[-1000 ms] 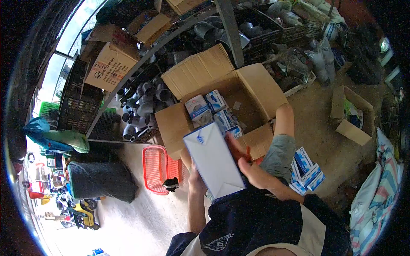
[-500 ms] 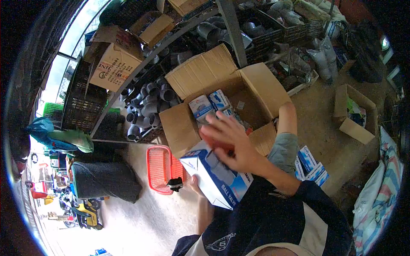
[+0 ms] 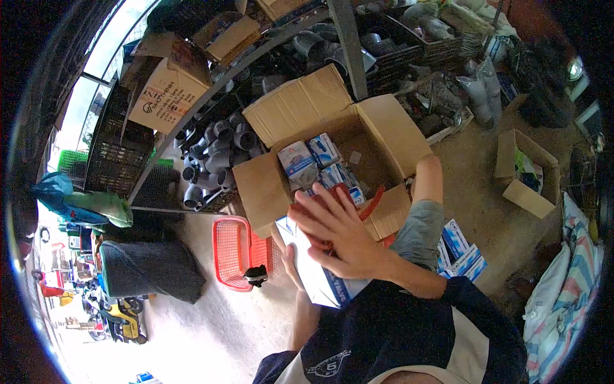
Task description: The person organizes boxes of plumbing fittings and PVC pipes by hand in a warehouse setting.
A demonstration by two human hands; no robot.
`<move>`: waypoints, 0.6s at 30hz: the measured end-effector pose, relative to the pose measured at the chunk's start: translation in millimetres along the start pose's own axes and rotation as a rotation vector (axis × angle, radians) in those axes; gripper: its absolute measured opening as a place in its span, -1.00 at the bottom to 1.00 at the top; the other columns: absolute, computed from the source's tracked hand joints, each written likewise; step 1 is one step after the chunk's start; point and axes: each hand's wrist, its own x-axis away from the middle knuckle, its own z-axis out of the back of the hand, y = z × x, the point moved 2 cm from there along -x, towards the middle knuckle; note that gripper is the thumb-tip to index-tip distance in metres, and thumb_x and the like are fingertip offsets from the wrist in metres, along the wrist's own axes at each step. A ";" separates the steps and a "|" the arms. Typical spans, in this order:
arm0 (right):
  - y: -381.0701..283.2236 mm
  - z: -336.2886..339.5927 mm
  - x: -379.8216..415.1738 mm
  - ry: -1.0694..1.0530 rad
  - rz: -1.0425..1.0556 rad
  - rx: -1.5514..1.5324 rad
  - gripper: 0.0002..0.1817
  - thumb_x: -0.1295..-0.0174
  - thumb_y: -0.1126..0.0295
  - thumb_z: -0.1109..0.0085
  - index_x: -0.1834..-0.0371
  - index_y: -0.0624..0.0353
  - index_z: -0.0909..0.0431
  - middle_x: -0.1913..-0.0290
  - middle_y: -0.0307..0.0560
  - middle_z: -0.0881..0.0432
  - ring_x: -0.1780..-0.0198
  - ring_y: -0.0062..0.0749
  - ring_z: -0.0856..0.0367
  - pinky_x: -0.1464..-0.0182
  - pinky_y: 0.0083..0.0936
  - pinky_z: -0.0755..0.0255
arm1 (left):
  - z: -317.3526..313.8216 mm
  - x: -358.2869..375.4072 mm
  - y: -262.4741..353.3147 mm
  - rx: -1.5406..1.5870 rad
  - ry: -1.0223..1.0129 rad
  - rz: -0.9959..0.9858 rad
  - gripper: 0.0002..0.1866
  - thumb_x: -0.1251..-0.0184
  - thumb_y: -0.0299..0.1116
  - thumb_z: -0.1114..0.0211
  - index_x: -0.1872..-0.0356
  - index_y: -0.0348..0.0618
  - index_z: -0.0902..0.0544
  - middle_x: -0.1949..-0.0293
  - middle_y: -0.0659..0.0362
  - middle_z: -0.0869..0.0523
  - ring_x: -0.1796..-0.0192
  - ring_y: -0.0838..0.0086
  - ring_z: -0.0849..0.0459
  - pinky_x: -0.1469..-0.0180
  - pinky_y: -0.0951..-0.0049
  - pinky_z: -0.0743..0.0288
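Observation:
My left hand point(image 3: 291, 264) grips the side of a white and blue ball valve box point(image 3: 318, 276), fingers wrapped round its edge. My right hand point(image 3: 345, 235) lies over the top of this box with its fingers stretched out. Beneath its palm and fingers is a dark red object, mostly hidden; I cannot make out its full shape. A curved red strip point(image 3: 373, 205) shows just beyond the fingers. Behind my hands stands an open cardboard carton point(image 3: 393, 131) holding several small blue and white boxes point(image 3: 325, 150).
A red plastic basket point(image 3: 220, 253) with a black item on its rim stands left. Grey pipe elbows point(image 3: 220, 157) fill the rack behind a metal post point(image 3: 348, 51). Blue and white boxes point(image 3: 464, 253) lie on the floor beside my knee. A smaller carton point(image 3: 534, 198) sits right.
My right hand has come down flatter over the box and the red object. The box has turned and tilted slightly, so its printed side shows less. The red strip has come into view.

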 end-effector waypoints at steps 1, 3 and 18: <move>-3.8 -0.2 1.0 -0.069 0.048 -0.008 -0.32 -0.33 0.05 -0.08 -0.53 -0.20 -0.23 -0.61 -0.09 -0.06 -0.61 0.05 0.08 -0.52 0.25 0.28 | -1.0 -5.4 -2.6 0.046 -0.019 -0.042 -0.18 -0.40 0.15 0.03 -0.53 -0.12 -0.05 -0.42 -0.08 -0.31 -0.40 0.08 -0.38 -0.42 0.03 -0.31; -10.2 -1.9 11.8 -0.184 0.155 -0.062 -0.34 -0.32 0.05 -0.09 -0.52 -0.25 -0.26 -0.60 -0.14 -0.09 -0.60 0.04 0.06 -0.52 0.25 0.25 | -0.2 -4.8 -2.8 0.077 -0.071 0.007 -0.20 -0.42 0.16 0.07 -0.54 -0.11 -0.05 -0.43 -0.06 -0.30 -0.41 0.10 -0.36 -0.44 0.04 -0.27; -4.1 -1.2 26.7 -0.310 0.072 -0.289 -0.42 -0.39 0.16 -0.03 -0.49 -0.10 -0.31 -0.56 -0.10 -0.19 -0.58 0.05 -0.05 -0.55 0.05 0.10 | -7.4 -21.9 32.8 0.066 0.156 -0.124 -0.18 -0.38 0.30 0.11 -0.46 -0.12 -0.23 -0.32 -0.02 -0.45 -0.28 0.11 -0.50 -0.35 0.04 -0.37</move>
